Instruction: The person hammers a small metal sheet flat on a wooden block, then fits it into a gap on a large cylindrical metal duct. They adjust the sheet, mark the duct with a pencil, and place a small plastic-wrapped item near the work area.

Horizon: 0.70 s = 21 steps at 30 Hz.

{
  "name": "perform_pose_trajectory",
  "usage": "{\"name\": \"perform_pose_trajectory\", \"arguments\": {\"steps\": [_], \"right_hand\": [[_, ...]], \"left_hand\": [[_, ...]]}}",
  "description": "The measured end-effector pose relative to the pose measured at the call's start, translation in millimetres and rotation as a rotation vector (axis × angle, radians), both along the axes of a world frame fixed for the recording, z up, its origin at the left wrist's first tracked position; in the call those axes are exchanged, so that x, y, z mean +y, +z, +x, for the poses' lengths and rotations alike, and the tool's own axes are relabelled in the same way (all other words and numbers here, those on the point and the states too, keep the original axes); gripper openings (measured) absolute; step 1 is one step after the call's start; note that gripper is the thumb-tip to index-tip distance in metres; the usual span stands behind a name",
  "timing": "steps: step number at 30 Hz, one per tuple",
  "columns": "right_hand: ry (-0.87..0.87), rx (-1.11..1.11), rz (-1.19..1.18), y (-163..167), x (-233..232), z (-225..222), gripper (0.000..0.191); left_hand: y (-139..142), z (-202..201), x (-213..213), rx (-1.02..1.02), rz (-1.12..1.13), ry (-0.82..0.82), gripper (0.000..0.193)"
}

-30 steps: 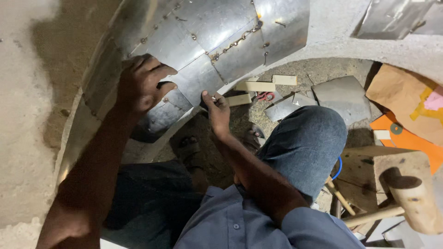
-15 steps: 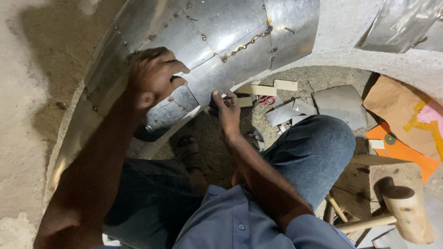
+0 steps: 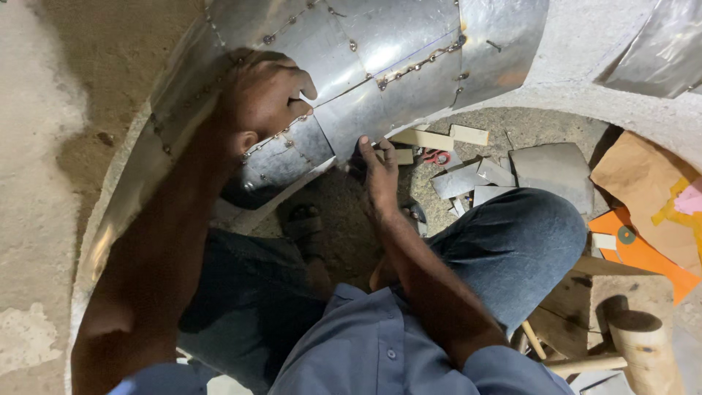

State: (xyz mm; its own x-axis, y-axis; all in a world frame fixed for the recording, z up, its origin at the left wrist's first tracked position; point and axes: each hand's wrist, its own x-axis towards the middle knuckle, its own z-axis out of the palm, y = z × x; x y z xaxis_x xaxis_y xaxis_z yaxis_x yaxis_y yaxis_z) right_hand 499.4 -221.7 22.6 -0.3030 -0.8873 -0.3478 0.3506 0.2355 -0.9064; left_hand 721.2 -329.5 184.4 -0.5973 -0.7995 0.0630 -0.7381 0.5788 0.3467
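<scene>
Curved, riveted, silvery sheet-metal arch [image 3: 380,51] directly ahead of both hands, long axis sweeping from lower left up and over to the right. Left hand [image 3: 267,95] flat on the outer face, fingers curled. Right hand [image 3: 376,172] pinching the lower edge, just beneath, equally near.

We see curved sheet-metal piece [image 3: 380,58]: shiny grey panels joined by riveted seams, bent into broad arc. Left hand [image 3: 267,95] lies flat on its outer face, fingers spread over seam; metal arcs on above and to right of that hand, and runs down beside forearm as narrow bright strip. Right hand [image 3: 376,168] touches lower edge from below, fingertips at rim. Small darker riveted panel sits just under left hand, between both hands.
</scene>
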Motion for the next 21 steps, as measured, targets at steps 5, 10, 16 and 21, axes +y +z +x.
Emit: {"name": "perform_pose_trajectory", "arguments": {"steps": [5,10,16,21], "right_hand": [[-0.04,-0.17,0.035,9,3,6,0.058],[-0.081,-0.208,0.039,12,1,11,0.057],[-0.125,-0.05,-0.097,1,5,4,0.058],[-0.152,-0.02,-0.087,-7,3,-2,0.062]], "left_hand": [[-7,3,3,0.047,-0.08,0.002,0.015],[-7,1,3,0.035,-0.077,0.016,0.013],[-9,-4,3,0.029,-0.064,0.05,0.019],[-17,-7,1,0.016,-0.077,0.101,0.02]]}}
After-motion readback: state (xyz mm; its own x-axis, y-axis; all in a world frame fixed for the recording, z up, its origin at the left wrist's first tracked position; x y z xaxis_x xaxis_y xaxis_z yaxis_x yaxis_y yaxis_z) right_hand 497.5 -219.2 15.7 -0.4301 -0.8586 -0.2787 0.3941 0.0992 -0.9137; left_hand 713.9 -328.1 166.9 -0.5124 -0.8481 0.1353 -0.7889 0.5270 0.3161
